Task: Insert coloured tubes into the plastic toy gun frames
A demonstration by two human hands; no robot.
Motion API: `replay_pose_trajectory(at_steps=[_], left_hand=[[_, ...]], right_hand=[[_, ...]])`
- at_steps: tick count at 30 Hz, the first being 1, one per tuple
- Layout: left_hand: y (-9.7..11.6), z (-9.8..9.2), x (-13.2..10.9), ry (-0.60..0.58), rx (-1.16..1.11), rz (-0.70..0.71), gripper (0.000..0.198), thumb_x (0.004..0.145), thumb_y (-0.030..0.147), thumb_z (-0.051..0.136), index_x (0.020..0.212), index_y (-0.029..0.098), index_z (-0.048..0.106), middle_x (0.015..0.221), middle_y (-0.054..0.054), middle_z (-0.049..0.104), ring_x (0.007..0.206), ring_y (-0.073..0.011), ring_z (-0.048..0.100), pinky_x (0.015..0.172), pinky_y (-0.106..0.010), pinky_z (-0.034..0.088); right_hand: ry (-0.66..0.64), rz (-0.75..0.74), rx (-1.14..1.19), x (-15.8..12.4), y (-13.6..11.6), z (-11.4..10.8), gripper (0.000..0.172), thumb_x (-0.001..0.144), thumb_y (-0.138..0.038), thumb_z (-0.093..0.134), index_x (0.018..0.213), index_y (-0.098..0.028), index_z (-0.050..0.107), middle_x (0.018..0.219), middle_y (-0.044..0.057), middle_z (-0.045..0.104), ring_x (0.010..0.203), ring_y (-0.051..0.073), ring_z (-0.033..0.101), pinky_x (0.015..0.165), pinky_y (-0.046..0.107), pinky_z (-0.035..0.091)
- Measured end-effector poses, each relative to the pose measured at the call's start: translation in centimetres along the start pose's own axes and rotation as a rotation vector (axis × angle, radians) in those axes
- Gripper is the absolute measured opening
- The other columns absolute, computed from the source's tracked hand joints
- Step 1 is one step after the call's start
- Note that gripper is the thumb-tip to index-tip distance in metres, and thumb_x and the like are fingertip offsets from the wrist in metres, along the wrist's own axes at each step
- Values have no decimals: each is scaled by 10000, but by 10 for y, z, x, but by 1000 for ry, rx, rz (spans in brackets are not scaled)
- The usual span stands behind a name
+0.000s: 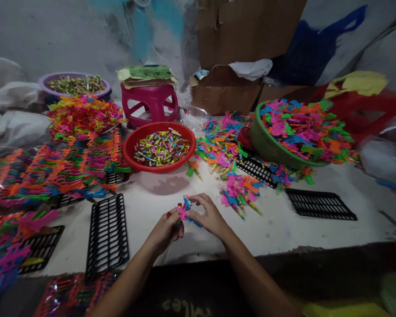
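- The left hand (166, 230) has its grip closed on a pink piece (182, 213), which lies between thumb and fingers; the fingers hide its lower part.
- The right hand (210, 216) pinches a blue piece (186, 203) between thumb and fingers, its grip facing the left one.
- The two pieces meet in the gap between the hands, above the front of the tabletop (267, 233); whether they are joined cannot be told.
- A loose pile (239, 190) of bright pieces lies near the right hand, on its far right side.
- Beyond the hands stands a red bowl (159, 169) of small tubes.
- A green bowl (265, 147), tilted and heaped with pieces, stands farther right.
- A black rack (108, 233) lies left of the left hand, apart from it.
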State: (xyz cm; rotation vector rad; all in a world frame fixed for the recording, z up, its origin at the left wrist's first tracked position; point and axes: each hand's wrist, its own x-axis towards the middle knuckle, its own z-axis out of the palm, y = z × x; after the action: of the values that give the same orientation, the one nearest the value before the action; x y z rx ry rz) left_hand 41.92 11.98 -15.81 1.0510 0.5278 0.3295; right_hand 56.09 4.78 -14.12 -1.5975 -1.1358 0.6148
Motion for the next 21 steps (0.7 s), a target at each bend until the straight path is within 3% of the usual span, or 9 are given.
replay_pose_trajectory(at_steps=[3, 5, 7, 11, 21], left_hand=[[-2, 1, -1, -6, -60, -6, 343, 761, 486, 500, 843, 154, 502, 480, 16, 527, 349, -51, 368, 348, -152, 235], [-3, 1, -2, 43, -88, -7, 366, 739, 479, 538, 911, 159, 498, 584, -2, 575, 406, -67, 459, 357, -151, 281], [-3, 3, -3, 127, -77, -1, 416, 714, 469, 574, 995, 184, 460, 718, -16, 609, 443, -78, 515, 345, -152, 285], [-1, 9, -5, 172, 25, 2, 435, 692, 448, 600, 1011, 191, 454, 863, -39, 613, 401, -50, 489, 316, -153, 209], [-5, 19, -2, 238, 204, 143, 382, 685, 406, 622, 953, 136, 581, 712, -18, 599, 396, -48, 434, 393, -188, 330]], right_hand=[[-125, 221, 347, 1, 5, 4, 433, 597, -336, 719, 994, -219, 591, 680, -31, 560, 626, 115, 510, 597, 251, 410], [-13, 328, 563, 0, 8, 10, 511, 547, -300, 750, 1015, -214, 565, 628, -59, 533, 565, 92, 497, 544, 220, 387], [158, 369, 667, 0, 9, 13, 479, 528, -293, 759, 961, -199, 580, 615, -63, 517, 531, 76, 469, 501, 202, 364], [241, 354, 653, -1, 10, 16, 268, 605, -370, 705, 718, -155, 591, 562, -49, 490, 460, 62, 397, 436, 206, 314], [368, 150, 344, -11, 3, 29, 315, 725, -480, 570, 661, -188, 470, 547, -59, 422, 497, 80, 384, 480, 218, 329]])
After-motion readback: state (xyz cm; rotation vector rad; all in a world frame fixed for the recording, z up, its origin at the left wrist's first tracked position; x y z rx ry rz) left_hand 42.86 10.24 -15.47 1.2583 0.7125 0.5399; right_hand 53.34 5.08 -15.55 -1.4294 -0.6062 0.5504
